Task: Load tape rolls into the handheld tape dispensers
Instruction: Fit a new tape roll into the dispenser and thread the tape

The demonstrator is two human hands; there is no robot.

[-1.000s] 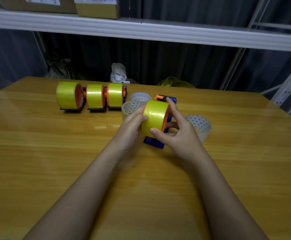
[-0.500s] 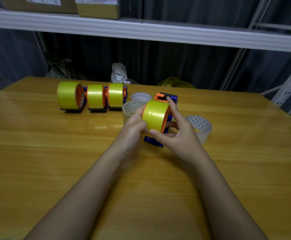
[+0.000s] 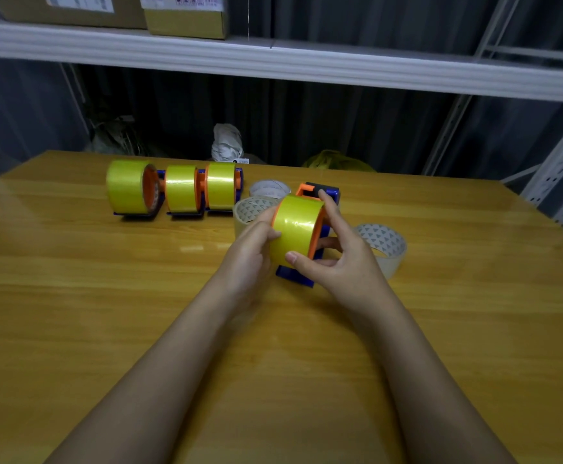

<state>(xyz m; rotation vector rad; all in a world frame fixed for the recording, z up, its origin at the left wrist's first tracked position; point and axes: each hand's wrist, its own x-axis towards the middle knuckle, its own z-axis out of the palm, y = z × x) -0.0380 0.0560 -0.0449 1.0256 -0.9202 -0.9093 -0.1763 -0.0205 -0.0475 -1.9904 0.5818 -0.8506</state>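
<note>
A yellow tape roll (image 3: 296,227) sits on the orange hub of a blue handheld dispenser (image 3: 294,276) at the table's middle. My left hand (image 3: 251,252) grips the roll's left side, thumb on its face. My right hand (image 3: 335,254) curls round the roll and the dispenser from the right, index finger over the top, thumb on the roll's lower front. Three loaded dispensers with yellow rolls (image 3: 181,189) stand in a row at the back left. Clear tape rolls lie loose: one (image 3: 251,207) behind my left hand, one (image 3: 268,188) further back, one (image 3: 385,244) to the right.
The wooden table (image 3: 106,296) spreads wide in front of me. A white shelf (image 3: 273,61) with cardboard boxes (image 3: 186,15) hangs above its far edge. A crumpled white bag (image 3: 227,142) and a white metal rack (image 3: 561,182) stand behind.
Both hands and the roll have hardly moved. My right index finger has shifted slightly over the roll's top.
</note>
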